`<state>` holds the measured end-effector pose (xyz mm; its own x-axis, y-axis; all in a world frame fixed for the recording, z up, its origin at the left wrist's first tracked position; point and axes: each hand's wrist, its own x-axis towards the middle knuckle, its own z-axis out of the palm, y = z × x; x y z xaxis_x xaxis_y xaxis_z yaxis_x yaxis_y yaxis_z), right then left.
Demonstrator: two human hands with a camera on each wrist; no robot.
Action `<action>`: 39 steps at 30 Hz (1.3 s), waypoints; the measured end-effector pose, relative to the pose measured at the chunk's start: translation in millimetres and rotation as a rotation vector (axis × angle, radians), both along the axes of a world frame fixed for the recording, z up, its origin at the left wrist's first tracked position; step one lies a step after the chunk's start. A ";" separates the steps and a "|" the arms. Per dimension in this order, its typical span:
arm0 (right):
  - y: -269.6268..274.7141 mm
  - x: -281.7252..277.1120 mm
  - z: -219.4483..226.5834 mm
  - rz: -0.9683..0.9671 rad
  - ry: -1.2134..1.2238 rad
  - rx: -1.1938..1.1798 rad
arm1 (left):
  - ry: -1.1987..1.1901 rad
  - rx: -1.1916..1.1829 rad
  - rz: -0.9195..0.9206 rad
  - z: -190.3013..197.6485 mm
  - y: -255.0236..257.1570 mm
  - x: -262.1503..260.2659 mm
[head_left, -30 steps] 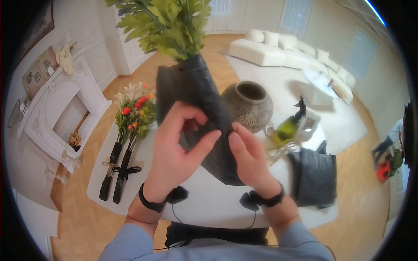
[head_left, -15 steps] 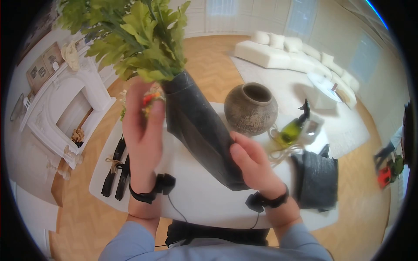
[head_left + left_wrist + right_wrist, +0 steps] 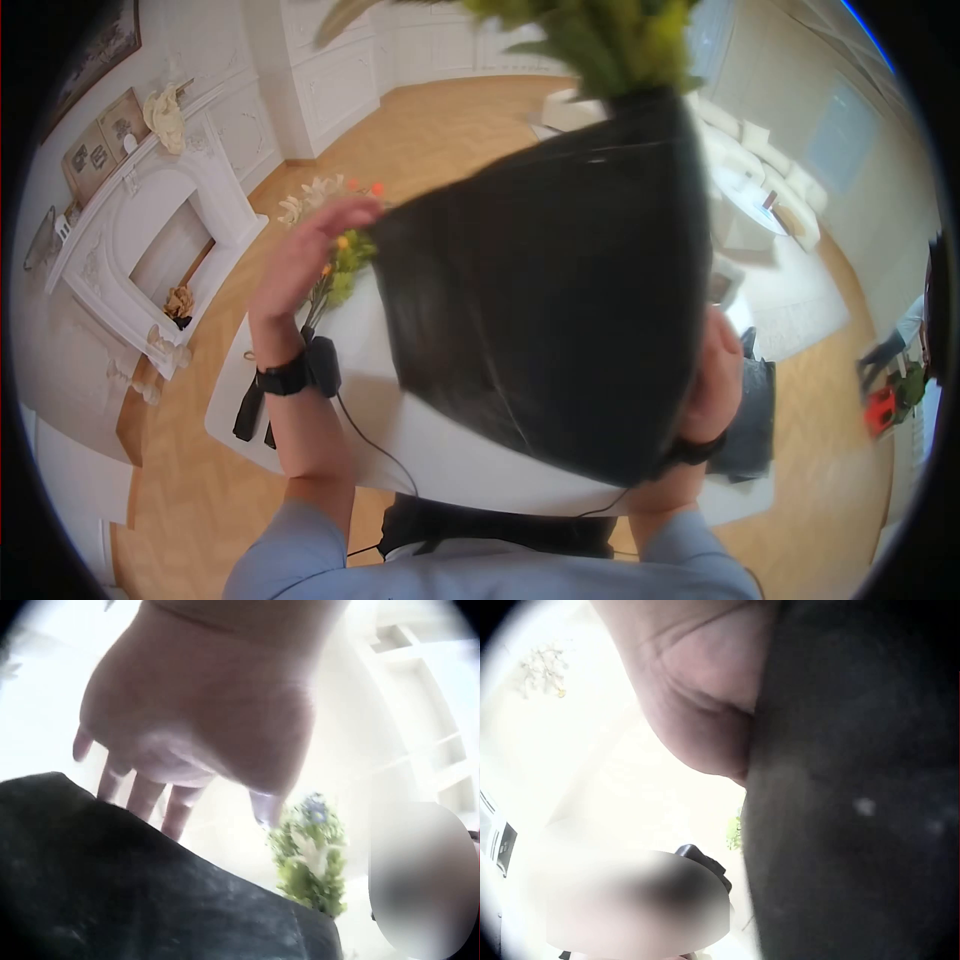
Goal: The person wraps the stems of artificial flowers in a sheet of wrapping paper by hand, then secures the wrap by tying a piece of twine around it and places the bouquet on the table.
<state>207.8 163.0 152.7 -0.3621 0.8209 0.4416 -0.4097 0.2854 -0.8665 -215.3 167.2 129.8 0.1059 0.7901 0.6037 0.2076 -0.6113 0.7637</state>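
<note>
A large black wrap (image 3: 550, 290) with green foliage (image 3: 600, 45) above it fills the middle of the head view, tilted and close to the camera. The left hand (image 3: 305, 260) is at its upper left edge, fingers stretched out. In the left wrist view, that hand (image 3: 199, 712) has its fingers spread beside the wrap's edge (image 3: 150, 885); contact cannot be told. My right hand (image 3: 715, 375) grips the wrap's right side, partly hidden behind it. The right wrist view shows the palm (image 3: 705, 690) against the dark wrap (image 3: 855, 780), with the fingertips hidden.
Smaller bouquets (image 3: 345, 270) with black-wrapped stems (image 3: 250, 410) lie at the left of the white table (image 3: 450, 450). Folded black sheets (image 3: 750, 430) are at the right. Beyond stand a fireplace (image 3: 150, 250) and a pale sofa (image 3: 570, 110). Another person (image 3: 890, 345) is far right.
The wrapped foliage has swung up and right, closer to the camera, now covering the round vase and green bottle. My left hand has moved left, away from the wrap's middle.
</note>
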 end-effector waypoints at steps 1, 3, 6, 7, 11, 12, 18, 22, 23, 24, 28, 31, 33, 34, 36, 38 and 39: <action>-0.4 3.5 -0.9 -0.115 0.013 0.029 | 0.000 0.000 0.001 -4.7 4.4 -9.2; 0.9 5.4 1.4 -0.321 0.051 0.062 | 0.333 -0.349 -0.114 -9.6 10.1 -18.7; 1.5 6.3 7.9 -0.380 0.154 -0.042 | 0.280 -0.432 -0.206 -17.4 13.5 -13.1; 8.7 13.8 5.1 -0.376 0.123 -0.033 | 0.227 -0.450 -0.238 -17.7 12.3 -6.8; 13.2 18.2 6.8 -0.435 0.100 -0.006 | 0.144 -0.635 -0.280 -31.4 13.5 -11.1; 15.1 19.9 7.9 -0.399 0.111 -0.011 | 0.032 -0.563 -0.309 -39.3 9.8 -20.5; 11.3 6.2 12.1 -0.441 0.135 0.006 | -0.500 -0.248 -0.322 -76.9 0.4 -50.0; 23.6 16.2 6.1 -0.357 0.143 -0.015 | -0.761 0.017 -0.595 -68.0 0.5 -14.6; 24.3 14.8 3.8 -0.358 0.142 -0.016 | -0.888 0.053 -0.595 -62.7 -4.7 1.3; 24.2 11.7 2.4 -0.365 0.144 -0.017 | -1.015 0.090 -0.593 -56.8 -9.9 14.1; 31.4 13.1 0.1 -0.268 0.160 -0.084 | -0.898 0.025 -0.156 -20.3 -2.2 4.2; 28.1 8.3 2.4 -0.260 0.159 -0.057 | -0.424 -0.076 -0.048 -9.9 18.8 -4.4; 20.7 4.6 2.6 -0.260 0.122 0.038 | 0.066 -0.172 0.183 -14.3 28.4 -9.5; 18.2 2.7 3.2 -0.259 0.088 0.133 | 0.063 -0.171 0.183 -10.0 25.2 0.2; 18.8 0.1 0.8 -0.295 0.061 0.119 | 0.212 -0.103 0.168 1.5 21.1 26.5; 19.3 1.6 -3.1 -0.329 0.026 0.087 | 0.000 -0.083 -0.006 6.7 31.0 57.6; 21.0 2.9 -3.3 -0.292 0.005 0.091 | -0.203 -0.065 -0.239 10.5 38.6 70.9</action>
